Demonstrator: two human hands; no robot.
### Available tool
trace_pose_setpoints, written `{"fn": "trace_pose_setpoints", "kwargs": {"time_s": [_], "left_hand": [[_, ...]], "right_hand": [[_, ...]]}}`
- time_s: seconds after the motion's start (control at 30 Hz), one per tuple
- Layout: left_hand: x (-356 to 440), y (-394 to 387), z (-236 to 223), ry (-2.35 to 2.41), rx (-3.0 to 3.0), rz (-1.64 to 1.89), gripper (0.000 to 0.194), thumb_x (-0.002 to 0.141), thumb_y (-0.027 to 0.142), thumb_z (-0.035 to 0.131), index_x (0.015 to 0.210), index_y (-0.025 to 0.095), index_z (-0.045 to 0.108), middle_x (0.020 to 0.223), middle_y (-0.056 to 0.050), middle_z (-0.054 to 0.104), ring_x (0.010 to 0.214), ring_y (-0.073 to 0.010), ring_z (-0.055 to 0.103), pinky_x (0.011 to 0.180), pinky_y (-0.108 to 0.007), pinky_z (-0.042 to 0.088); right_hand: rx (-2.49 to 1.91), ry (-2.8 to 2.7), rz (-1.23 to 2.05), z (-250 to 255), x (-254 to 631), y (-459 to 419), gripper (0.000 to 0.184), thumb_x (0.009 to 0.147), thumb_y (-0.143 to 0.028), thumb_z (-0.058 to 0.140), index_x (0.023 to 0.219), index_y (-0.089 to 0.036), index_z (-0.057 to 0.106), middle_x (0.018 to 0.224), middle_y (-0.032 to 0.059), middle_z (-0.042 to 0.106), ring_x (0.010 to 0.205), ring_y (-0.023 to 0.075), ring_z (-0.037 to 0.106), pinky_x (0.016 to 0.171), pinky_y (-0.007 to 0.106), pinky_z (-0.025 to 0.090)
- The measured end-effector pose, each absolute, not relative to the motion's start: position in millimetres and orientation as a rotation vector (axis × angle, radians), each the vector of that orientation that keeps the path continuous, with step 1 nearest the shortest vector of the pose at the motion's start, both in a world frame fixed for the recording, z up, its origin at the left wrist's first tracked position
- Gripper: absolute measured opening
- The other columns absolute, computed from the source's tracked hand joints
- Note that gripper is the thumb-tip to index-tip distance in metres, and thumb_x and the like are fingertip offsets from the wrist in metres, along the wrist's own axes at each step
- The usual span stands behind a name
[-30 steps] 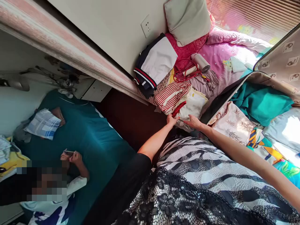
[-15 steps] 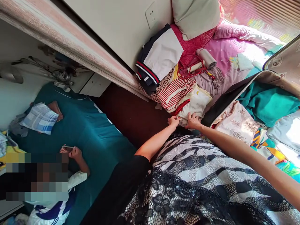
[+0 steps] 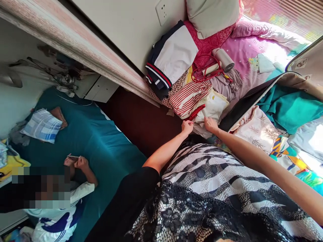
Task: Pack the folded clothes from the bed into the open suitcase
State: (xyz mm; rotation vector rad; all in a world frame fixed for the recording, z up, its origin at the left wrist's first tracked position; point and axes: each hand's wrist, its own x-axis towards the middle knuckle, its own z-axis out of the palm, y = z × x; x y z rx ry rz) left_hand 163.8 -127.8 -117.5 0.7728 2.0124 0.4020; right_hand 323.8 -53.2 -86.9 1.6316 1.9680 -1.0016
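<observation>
My left hand (image 3: 187, 127) and my right hand (image 3: 210, 124) are both closed on the near edge of a folded cream garment (image 3: 212, 107) with red trim that lies on the bed. A folded red-and-white striped garment (image 3: 189, 97) sits just behind it, touching it. My hands are a short way apart, pinching the cloth at its near edge. A black-and-white patterned cloth (image 3: 222, 188) covers my lap below my forearms.
A folded navy and white garment (image 3: 173, 57), a hair dryer (image 3: 222, 60) with a red cord and a pillow (image 3: 212, 13) lie further back. An open suitcase (image 3: 254, 101) with clothes stands at the right. Another person (image 3: 60, 201) lies on a teal bed (image 3: 101, 148) at the left.
Both hands have gone from lying flat on the cream garment to pinching its near edge. The view has shifted slightly.
</observation>
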Motion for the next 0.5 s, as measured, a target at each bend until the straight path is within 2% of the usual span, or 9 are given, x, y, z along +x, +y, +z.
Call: {"fn": "trace_pose_setpoints", "kwargs": {"time_s": [0.07, 0.17, 0.3, 0.4, 0.5], "left_hand": [[159.5, -131.5, -114.0, 2.017, 0.783, 0.448, 0.022, 0.096, 0.011, 0.064, 0.1, 0.018, 0.085, 0.119, -0.011, 0.077, 0.108, -0.023, 0.073, 0.11, -0.035, 0.053], [157.7, -134.1, -109.5, 1.968, 0.733, 0.536, 0.021, 0.097, 0.011, 0.064, 0.095, 0.02, 0.083, 0.107, -0.008, 0.08, 0.103, -0.022, 0.075, 0.107, -0.035, 0.055], [164.9, -127.2, -99.0, 1.755, 0.483, 0.676, 0.02, 0.1, 0.011, 0.061, 0.095, 0.018, 0.078, 0.095, -0.006, 0.08, 0.095, -0.0198, 0.077, 0.098, -0.034, 0.058], [172.2, -116.4, -82.2, 1.502, 0.298, 0.782, 0.013, 0.1, 0.013, 0.062, 0.101, 0.015, 0.075, 0.103, -0.008, 0.081, 0.095, -0.0176, 0.078, 0.091, -0.031, 0.06], [176.8, -107.0, -57.0, 1.295, 0.291, 0.854, 0.012, 0.097, 0.022, 0.073, 0.108, 0.016, 0.074, 0.11, -0.009, 0.08, 0.101, -0.0188, 0.077, 0.093, -0.032, 0.06]], "right_hand": [[1.679, 1.909, -1.039, -82.9, 325.1, -39.4, 0.032, 0.1, -0.024, 0.066, 0.129, -0.015, 0.076, 0.121, 0.0253, 0.076, 0.123, 0.0395, 0.072, 0.106, 0.051, 0.057], [1.747, 1.83, -1.118, -73.2, 327.2, -14.9, 0.017, 0.088, -0.014, 0.077, 0.104, -0.018, 0.079, 0.099, 0.0166, 0.078, 0.115, 0.0357, 0.074, 0.096, 0.041, 0.059], [1.759, 1.801, -1.282, -51.2, 331.0, 18.7, 0.019, 0.075, 0.002, 0.077, 0.076, -0.017, 0.072, 0.071, 0.007, 0.069, 0.096, 0.0271, 0.074, 0.078, 0.028, 0.056], [1.739, 1.737, -1.514, -27.2, 336.8, 33.3, 0.017, 0.075, 0.003, 0.072, 0.075, -0.014, 0.073, 0.065, 0.003, 0.067, 0.077, 0.0199, 0.07, 0.067, 0.023, 0.053], [1.726, 1.589, -1.847, 1.9, 348.7, 33.8, 0.013, 0.078, -0.003, 0.072, 0.087, -0.011, 0.077, 0.075, 0.0056, 0.076, 0.072, 0.019, 0.071, 0.069, 0.027, 0.06]]}}
